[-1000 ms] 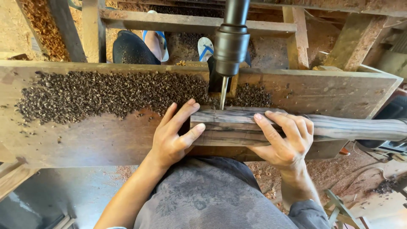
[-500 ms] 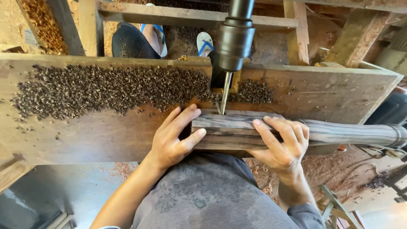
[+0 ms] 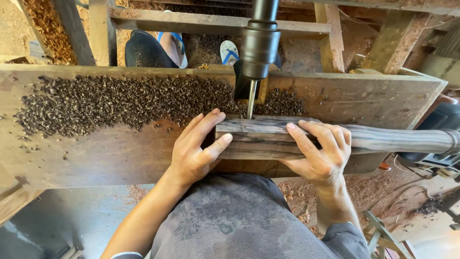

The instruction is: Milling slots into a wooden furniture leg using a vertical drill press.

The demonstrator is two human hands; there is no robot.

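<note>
1. Here the left hand (image 3: 194,151) presses flat on the near end of the dark wood piece (image 3: 268,139), fingers spread, thumb against its end.
2. The right hand (image 3: 318,153) curls over the piece further along, gripping it.
3. The piece lies on the worktop (image 3: 96,153), under the drill bit (image 3: 251,98).
4. Good practice, I judge: hold firmly, fingers clear of the bit, shavings (image 3: 120,100) off the seat.
</note>
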